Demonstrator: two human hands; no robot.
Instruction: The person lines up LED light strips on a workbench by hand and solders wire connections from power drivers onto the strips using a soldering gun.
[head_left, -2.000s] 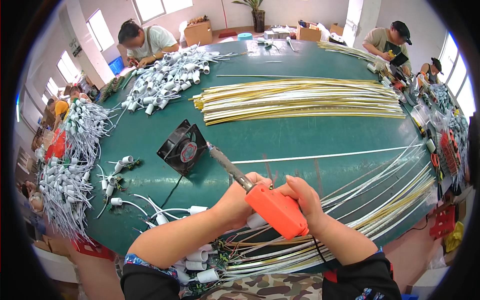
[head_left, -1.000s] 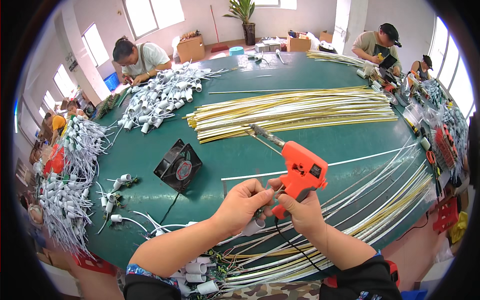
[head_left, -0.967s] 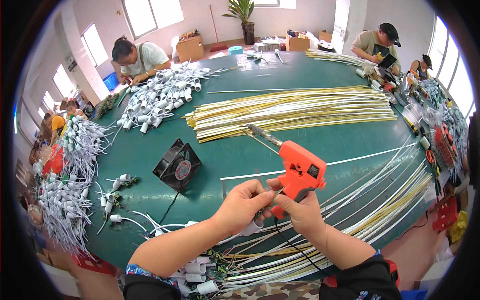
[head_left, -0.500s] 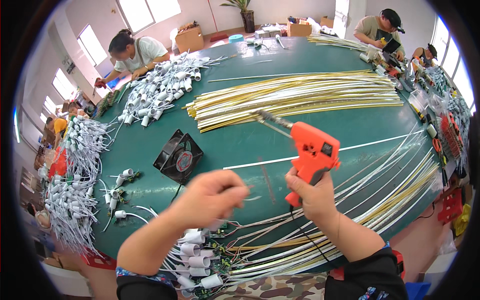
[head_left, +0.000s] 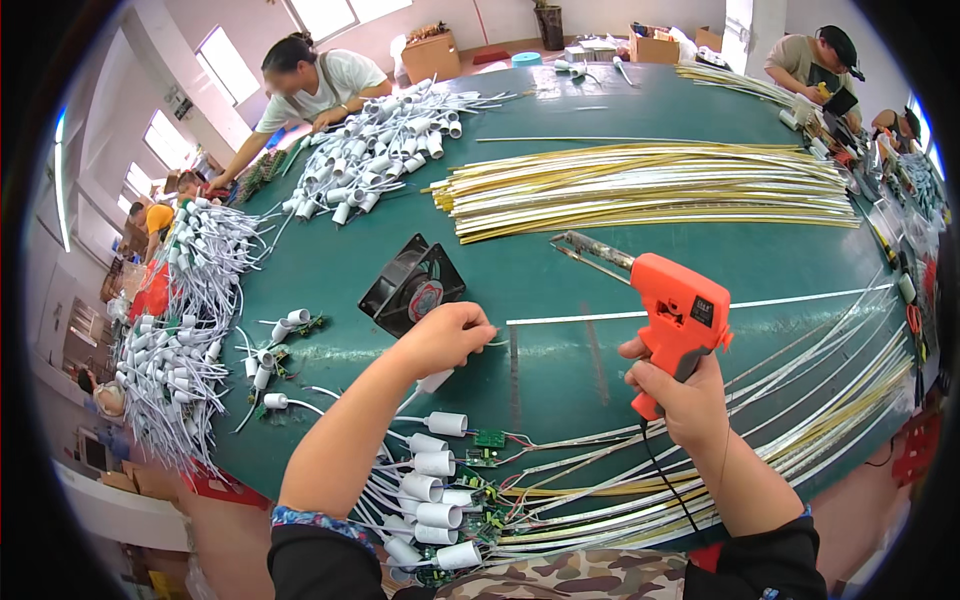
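Left hand [head_left: 445, 338] — fingers pinched on thin wire [head_left: 497, 344]; right hand [head_left: 688, 398] — fingers clamped round soldering gun [head_left: 678, 305]. Apparently done: near sockets [head_left: 438, 514], strips attached [head_left: 780, 442]; apparently outstanding: far strip bundle [head_left: 650, 190].

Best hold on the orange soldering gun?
Probably the handle of the soldering gun, from the picture's lower right, where the right grip has it: the handle angles off below the metal barrel, which points up-left, away. Stay above its lower end, where the cord exits.
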